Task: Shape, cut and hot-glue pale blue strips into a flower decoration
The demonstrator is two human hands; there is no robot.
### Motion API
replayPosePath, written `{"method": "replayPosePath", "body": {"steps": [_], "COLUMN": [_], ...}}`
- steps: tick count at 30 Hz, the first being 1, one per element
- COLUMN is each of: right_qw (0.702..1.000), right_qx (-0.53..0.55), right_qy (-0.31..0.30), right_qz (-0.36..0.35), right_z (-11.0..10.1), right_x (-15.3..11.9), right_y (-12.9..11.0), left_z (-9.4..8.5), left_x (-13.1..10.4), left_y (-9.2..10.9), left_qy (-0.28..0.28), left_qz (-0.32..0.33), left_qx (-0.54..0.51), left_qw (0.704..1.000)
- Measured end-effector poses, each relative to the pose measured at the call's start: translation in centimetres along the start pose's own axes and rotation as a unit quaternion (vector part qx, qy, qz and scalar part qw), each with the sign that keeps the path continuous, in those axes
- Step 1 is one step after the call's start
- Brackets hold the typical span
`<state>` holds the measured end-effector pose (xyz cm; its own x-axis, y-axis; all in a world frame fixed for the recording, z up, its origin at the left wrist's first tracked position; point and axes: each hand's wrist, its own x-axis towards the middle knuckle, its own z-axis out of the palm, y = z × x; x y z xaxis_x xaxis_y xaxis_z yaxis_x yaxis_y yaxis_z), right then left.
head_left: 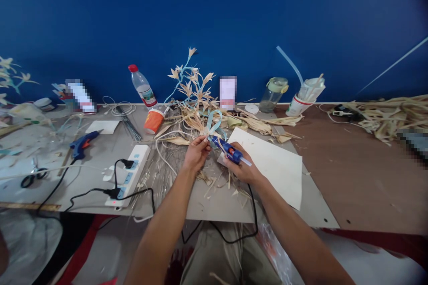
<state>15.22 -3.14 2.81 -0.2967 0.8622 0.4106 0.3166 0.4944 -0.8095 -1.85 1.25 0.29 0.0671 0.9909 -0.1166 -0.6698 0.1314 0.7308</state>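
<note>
My right hand is wrapped round a blue glue gun; a glue stick pokes out of its back end. The gun's nozzle points left, right beside the fingertips of my left hand. Those fingertips are pinched together, and the small thing between them is too hidden to name. Just behind them are pale dried husk strips and a loop of light blue ribbon. Husk flowers on blue-wrapped stems rise behind the pile.
A white sheet lies right of my hands. To the left are a power strip, a second glue gun and scissors. An orange cup, bottle, phone, jar and paper cup line the back.
</note>
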Motion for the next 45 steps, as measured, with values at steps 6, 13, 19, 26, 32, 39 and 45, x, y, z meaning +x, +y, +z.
{"method": "replayPosePath", "body": {"steps": [6, 13, 19, 26, 32, 39, 45], "right_qw": [0.999, 0.995, 0.996, 0.996, 0.996, 0.998, 0.999], "right_qx": [0.017, 0.052, 0.049, 0.04, 0.047, 0.028, 0.028], "right_qy": [0.015, -0.01, -0.021, 0.005, -0.02, -0.024, 0.011], "right_qz": [0.042, 0.079, 0.073, 0.086, 0.072, 0.05, 0.017], "right_z": [-0.3, -0.6, -0.4, -0.5, -0.7, -0.5, -0.7], "right_x": [-0.1, -0.7, -0.2, -0.8, -1.1, -0.5, -0.5], "right_y": [0.2, 0.9, -0.4, 1.5, 1.9, 0.5, 0.2], "left_z": [0.2, -0.3, 0.0, 0.2, 0.1, 0.3, 0.0], "left_x": [-0.4, -0.1, -0.3, -0.7, -0.6, -0.7, -0.2], "left_y": [0.4, 0.2, 0.4, 0.6, 0.6, 0.7, 0.5], "left_qy": [-0.028, -0.036, -0.037, -0.05, -0.042, -0.041, -0.013], "left_qz": [-0.027, -0.018, -0.026, -0.034, -0.03, -0.032, -0.01], "left_qx": [-0.015, -0.015, -0.014, -0.019, -0.019, -0.017, -0.017], "left_qw": [0.999, 0.999, 0.999, 0.998, 0.998, 0.998, 1.0]}}
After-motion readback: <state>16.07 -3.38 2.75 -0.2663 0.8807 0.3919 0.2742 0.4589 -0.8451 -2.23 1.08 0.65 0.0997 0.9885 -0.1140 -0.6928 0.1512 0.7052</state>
